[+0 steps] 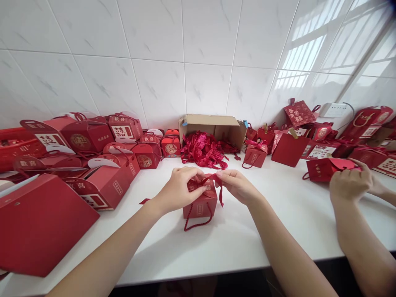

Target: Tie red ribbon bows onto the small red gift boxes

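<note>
A small red gift box (199, 209) with a twisted cord handle stands upright on the white table in front of me. Across its top runs a red ribbon (213, 177). My left hand (181, 187) is over the box's left side, its thumb and fingers closed on the ribbon near the middle. At the right, my right hand (236, 185) pinches the ribbon between thumb and fingertips, and a loose end dangles below. Part of the box top is hidden by my left hand.
Behind the box, a cardboard carton (213, 120) lies on its side with a heap of red ribbons (201, 150). Many red boxes (117, 181) crowd the left. At right, a co-worker's hands (351, 181) hold another red box (320, 170). A tiled wall (161, 86) rises behind.
</note>
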The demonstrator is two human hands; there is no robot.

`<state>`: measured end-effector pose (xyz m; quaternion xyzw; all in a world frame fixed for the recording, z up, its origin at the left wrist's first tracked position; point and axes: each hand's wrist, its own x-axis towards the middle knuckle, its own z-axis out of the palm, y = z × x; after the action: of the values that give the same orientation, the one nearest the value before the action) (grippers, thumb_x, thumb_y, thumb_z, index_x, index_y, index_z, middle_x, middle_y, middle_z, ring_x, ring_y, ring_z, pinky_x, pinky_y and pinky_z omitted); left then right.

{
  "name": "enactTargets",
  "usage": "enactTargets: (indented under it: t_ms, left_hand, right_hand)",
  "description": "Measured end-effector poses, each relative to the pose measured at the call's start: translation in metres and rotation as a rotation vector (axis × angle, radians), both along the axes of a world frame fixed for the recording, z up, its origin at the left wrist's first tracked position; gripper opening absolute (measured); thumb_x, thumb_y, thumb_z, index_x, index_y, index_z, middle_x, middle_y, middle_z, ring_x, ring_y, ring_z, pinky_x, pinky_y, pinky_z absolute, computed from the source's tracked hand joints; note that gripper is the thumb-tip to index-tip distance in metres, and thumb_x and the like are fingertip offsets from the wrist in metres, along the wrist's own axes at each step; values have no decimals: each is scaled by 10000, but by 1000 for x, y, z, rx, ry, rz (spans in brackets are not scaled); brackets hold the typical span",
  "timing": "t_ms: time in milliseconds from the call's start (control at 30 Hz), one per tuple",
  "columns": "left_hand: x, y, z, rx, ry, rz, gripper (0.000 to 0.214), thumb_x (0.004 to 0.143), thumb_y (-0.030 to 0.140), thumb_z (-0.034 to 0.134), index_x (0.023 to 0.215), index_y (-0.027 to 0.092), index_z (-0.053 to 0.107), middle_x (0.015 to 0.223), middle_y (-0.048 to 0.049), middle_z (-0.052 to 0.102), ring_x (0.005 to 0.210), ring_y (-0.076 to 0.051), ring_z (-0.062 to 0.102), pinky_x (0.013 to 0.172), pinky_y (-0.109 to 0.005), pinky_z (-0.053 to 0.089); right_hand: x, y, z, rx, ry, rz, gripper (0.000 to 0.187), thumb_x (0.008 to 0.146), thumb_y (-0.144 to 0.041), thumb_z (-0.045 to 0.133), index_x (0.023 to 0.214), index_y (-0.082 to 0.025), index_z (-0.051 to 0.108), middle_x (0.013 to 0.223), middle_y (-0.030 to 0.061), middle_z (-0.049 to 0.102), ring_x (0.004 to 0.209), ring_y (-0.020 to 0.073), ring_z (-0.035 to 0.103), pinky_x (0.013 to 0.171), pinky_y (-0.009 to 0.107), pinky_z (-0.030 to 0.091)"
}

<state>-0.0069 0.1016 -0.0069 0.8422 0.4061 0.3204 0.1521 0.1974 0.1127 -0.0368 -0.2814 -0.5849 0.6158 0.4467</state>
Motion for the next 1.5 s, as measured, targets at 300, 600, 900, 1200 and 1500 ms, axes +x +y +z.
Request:
enactTargets:
  t_ms: [300,600,900,1200,1500]
  left_hand:
    - [14,13,-12,19,-151,107,92,788,272,535,732,201,549,759,-20,608,664,-147,564,627,-258,457]
    - [22,10,-11,-18,-219,195,161,783,361,562,743,208,588,717,-8,629,641,-151,559,615,-264,459]
    - [17,10,-12,194,-247,328,218,807,323,499,624,207,515,705,-14,574,665,-151,530,670,-269,438]
    - [-4,12,-7,-58,-438,190,147,713,294,564,792,214,471,725,27,458,703,-138,471,674,-252,394]
    - [-34,28,-30,-601,-278,151,415,727,599,581,697,195,489,667,33,497,621,-126,452,593,-243,352]
  right_hand:
    - [2,0,4,23,120,-132,250,780,-437,657,758,-197,726,647,-12,587,649,112,504,715,274,410]
    - [-3,-2,2,59,111,-128,244,752,-398,692,931,-238,731,767,5,657,726,129,555,757,291,448]
    - [-26,-2,-2,174,-177,-280,448,742,-393,668,1140,-190,637,671,-20,605,612,116,505,643,275,437]
    - [-44,-4,-14,313,-249,-528,213,778,-392,609,812,-200,696,867,43,638,683,144,513,680,287,445]
    - [-51,-11,-15,279,-130,-340,171,853,-376,517,856,-222,592,831,24,661,826,180,612,789,303,468]
